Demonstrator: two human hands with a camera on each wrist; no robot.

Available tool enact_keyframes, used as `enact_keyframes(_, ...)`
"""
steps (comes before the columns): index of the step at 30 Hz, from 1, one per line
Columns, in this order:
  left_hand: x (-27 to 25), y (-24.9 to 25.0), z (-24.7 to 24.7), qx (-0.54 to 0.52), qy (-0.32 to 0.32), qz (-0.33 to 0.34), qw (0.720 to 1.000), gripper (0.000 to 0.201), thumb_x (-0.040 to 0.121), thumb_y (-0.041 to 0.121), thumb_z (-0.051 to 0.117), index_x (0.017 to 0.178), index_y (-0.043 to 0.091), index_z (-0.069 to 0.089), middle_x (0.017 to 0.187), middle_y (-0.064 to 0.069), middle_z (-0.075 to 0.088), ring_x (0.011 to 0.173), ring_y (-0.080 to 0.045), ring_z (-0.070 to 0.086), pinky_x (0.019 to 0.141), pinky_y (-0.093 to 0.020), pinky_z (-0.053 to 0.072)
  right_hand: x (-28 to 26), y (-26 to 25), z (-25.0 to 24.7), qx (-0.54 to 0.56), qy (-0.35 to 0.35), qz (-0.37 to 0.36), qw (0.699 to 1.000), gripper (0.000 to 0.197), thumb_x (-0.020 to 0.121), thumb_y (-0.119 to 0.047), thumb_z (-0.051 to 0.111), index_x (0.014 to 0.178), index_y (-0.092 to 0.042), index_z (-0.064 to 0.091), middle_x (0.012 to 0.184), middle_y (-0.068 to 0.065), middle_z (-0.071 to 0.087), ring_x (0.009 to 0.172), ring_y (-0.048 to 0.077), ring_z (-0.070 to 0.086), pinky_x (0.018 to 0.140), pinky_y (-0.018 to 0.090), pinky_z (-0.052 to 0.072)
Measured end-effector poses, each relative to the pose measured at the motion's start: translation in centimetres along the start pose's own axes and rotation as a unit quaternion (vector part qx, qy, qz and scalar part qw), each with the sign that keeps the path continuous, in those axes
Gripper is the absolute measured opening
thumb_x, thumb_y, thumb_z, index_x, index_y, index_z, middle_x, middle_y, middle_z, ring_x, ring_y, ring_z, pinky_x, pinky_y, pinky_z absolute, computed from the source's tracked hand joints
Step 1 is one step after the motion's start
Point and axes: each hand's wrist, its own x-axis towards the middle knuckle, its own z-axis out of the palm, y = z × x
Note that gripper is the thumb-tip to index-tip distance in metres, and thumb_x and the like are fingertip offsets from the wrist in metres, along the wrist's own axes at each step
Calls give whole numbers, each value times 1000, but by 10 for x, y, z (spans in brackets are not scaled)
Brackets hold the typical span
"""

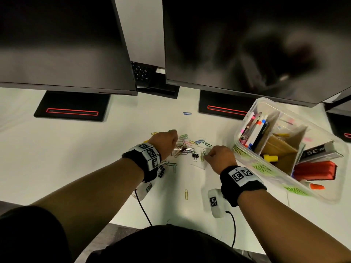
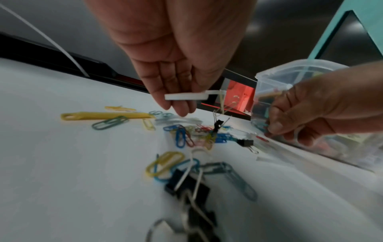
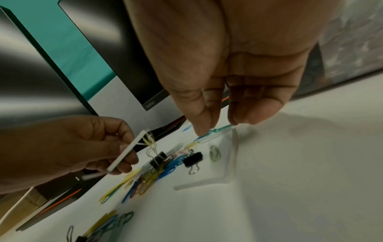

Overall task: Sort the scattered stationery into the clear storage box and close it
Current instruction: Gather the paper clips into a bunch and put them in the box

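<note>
My left hand (image 1: 167, 141) pinches a thin white bar (image 2: 186, 96) just above a pile of coloured paper clips (image 1: 190, 147). A few clips and a small black binder clip (image 3: 157, 159) dangle from the bar's end. My right hand (image 3: 217, 121) reaches down to the right of the pile. Its thumb and finger pinch a teal paper clip (image 3: 219, 128) at the edge of a flat clear plastic piece (image 3: 217, 172). The clear storage box (image 1: 269, 101) stands open at the right, holding pens, markers and cardboard dividers. No lid is in view.
Another black binder clip (image 1: 195, 155) lies between my hands, and more binder clips (image 1: 161, 170) sit under my left wrist. Single clips lie apart: a blue one (image 1: 186, 113) further back and a yellow one (image 1: 186, 194) nearer me. Two monitor stands (image 1: 72, 107) line the back.
</note>
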Motion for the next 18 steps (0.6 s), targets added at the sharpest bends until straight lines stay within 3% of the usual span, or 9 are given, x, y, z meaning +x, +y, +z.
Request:
enact_keyframes(2, 3, -7, -4, -44, 0, -30, 999, 22, 94, 12, 39, 112, 12, 52, 103, -8, 67, 91, -24, 60, 73, -26, 39, 4, -4, 5, 4, -5, -1, 1000, 27, 86, -23, 60, 63, -19, 48, 98, 11, 63, 81, 19, 50, 69, 21, 34)
enact_keyframes(4, 5, -13, -8, -73, 0, -51, 996, 31, 93, 6, 40, 121, 14, 52, 109, -6, 66, 97, -22, 60, 76, -24, 39, 9, -8, 9, 20, 3, 7, 1000, 16, 88, -24, 58, 77, -13, 59, 104, 13, 64, 89, 25, 58, 71, 21, 36)
enact_keyframes(8, 5, -26, -14, -65, -1, -69, 995, 37, 92, 4, 40, 124, 13, 55, 118, -11, 62, 107, -26, 58, 89, -28, 43, 20, -13, 10, 45, 30, 33, 998, 28, 86, -31, 64, 101, -7, 62, 111, 14, 61, 101, 28, 59, 81, 26, 44)
enact_keyframes(10, 4, -31, -16, -97, 3, -95, 991, 32, 90, 3, 40, 114, 13, 59, 110, -11, 65, 100, -27, 60, 83, -31, 46, 21, -12, 10, 13, 27, 53, 998, 36, 85, -23, 65, 114, -5, 54, 117, 16, 57, 108, 30, 56, 91, 31, 44)
enact_keyframes(13, 0, -35, -16, -164, 7, -112, 980, 26, 89, 2, 36, 95, 16, 57, 95, -6, 67, 92, -27, 63, 77, -31, 49, 19, -8, 13, 5, 14, 79, 997, 38, 87, -5, 53, 124, -2, 44, 123, 17, 58, 114, 32, 56, 93, 29, 44)
enact_keyframes(16, -2, -33, -17, -172, 22, -99, 980, 24, 91, 2, 38, 90, 17, 56, 86, 3, 59, 75, -19, 53, 58, -18, 40, 16, -7, 16, 16, 25, 75, 997, 38, 88, -1, 48, 126, -3, 43, 123, 16, 60, 115, 32, 58, 92, 28, 45)
enact_keyframes(18, -3, -31, -18, -181, 43, -98, 978, 20, 93, 6, 42, 92, 18, 58, 80, 7, 55, 66, -12, 48, 53, -15, 35, 16, -8, 16, 10, 22, 75, 997, 37, 89, -4, 49, 126, -2, 45, 125, 15, 60, 116, 31, 57, 93, 27, 44)
